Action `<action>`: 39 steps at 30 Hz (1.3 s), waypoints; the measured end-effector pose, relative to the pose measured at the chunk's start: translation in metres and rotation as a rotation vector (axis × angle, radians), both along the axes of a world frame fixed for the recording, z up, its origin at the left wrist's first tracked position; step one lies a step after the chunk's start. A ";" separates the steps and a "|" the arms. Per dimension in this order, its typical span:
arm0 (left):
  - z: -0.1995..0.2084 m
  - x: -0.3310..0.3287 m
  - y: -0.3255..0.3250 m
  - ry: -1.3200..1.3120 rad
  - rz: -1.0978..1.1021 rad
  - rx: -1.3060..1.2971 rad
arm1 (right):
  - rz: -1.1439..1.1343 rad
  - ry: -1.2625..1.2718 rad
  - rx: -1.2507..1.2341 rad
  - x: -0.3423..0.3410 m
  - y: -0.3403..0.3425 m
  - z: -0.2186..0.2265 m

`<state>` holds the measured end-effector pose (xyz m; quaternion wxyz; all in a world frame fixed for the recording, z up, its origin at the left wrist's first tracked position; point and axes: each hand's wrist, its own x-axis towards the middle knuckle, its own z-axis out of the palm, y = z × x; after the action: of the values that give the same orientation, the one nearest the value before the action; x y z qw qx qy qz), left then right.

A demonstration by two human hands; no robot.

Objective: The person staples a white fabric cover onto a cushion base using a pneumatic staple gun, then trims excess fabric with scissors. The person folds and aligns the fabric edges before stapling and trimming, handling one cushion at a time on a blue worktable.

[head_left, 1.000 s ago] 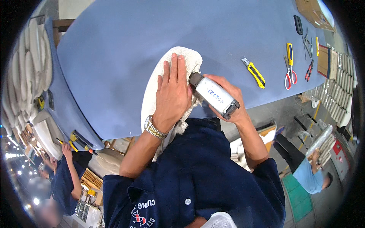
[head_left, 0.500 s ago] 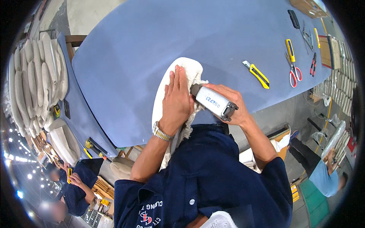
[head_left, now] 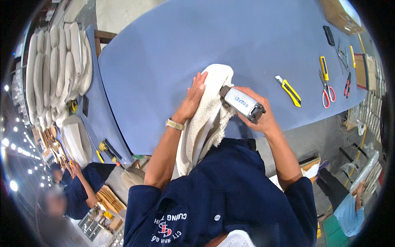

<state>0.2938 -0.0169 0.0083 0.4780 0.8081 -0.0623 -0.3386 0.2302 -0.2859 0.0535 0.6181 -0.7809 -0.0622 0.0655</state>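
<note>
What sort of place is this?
Probably an upholstery workshop: the right hand holds what looks like a staple gun to a cushion-like piece, scissors lie on the table, and similar pieces are piled at left.

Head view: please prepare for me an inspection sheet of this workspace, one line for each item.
Surface: blue-grey table.
Job's things: cream padded piece with frayed fabric edge; silver handheld tool, its dark nose at that edge.
Clutter: yellow knife, blade exposed; red-handled scissors beside a yellow-handled tool; red-and-black pliers.
Grips: left hand lies open against the piece's left side; right hand is closed around the silver tool.
Cables: none can be told for certain.
Surroundings: pale cushions at left; cardboard box at upper right; co-workers at lower left and lower right.
</note>
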 end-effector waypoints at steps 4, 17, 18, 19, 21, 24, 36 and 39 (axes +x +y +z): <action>0.016 -0.015 -0.007 -0.087 -0.029 -0.043 | -0.057 0.037 0.027 -0.006 0.010 0.002; 0.049 -0.054 -0.049 -0.532 -0.063 0.437 | -0.090 -0.103 -0.018 -0.014 0.007 -0.008; 0.049 -0.054 -0.050 -0.538 -0.063 0.449 | -0.089 -0.104 -0.026 -0.014 0.006 -0.008; 0.049 -0.053 -0.050 -0.544 -0.063 0.460 | -0.089 -0.105 -0.034 -0.013 0.006 -0.008; 0.046 -0.054 -0.048 -0.584 -0.073 0.458 | -0.065 -0.089 0.008 -0.016 0.003 -0.008; 0.046 -0.055 -0.049 -0.587 -0.072 0.458 | -0.030 -0.079 0.020 -0.019 -0.001 -0.005; 0.050 -0.055 -0.062 -0.596 -0.061 0.512 | -0.049 0.022 0.022 -0.017 0.004 -0.005; 0.051 -0.055 -0.058 -0.612 -0.070 0.500 | -0.030 -0.039 -0.005 -0.017 0.003 -0.004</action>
<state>0.2384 -0.0751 0.0597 0.2141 0.9605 -0.1448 -0.1031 0.2132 -0.2829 0.0499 0.6158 -0.7844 -0.0623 0.0408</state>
